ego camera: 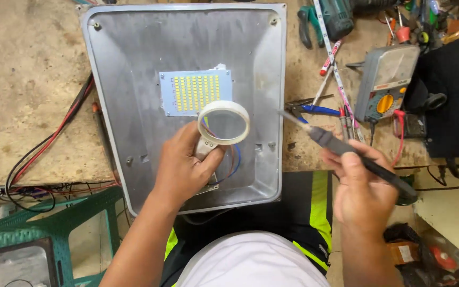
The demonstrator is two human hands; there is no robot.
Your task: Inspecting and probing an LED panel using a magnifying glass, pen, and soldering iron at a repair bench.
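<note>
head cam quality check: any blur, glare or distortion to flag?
Head view: even, soft light with faint shadows; mild sheen on the metal housing but no blown-out glare. The LED board and tape roll in the left hand are sharp. The soldering iron in the right hand shows slight motion blur at its tip. Wide-angle bending shows at the frame edges.

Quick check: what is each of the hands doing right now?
Left hand: closed on a roll of tape, held over the metal housing.
Right hand: closed on a soldering iron, tip pointing toward the housing.
</note>
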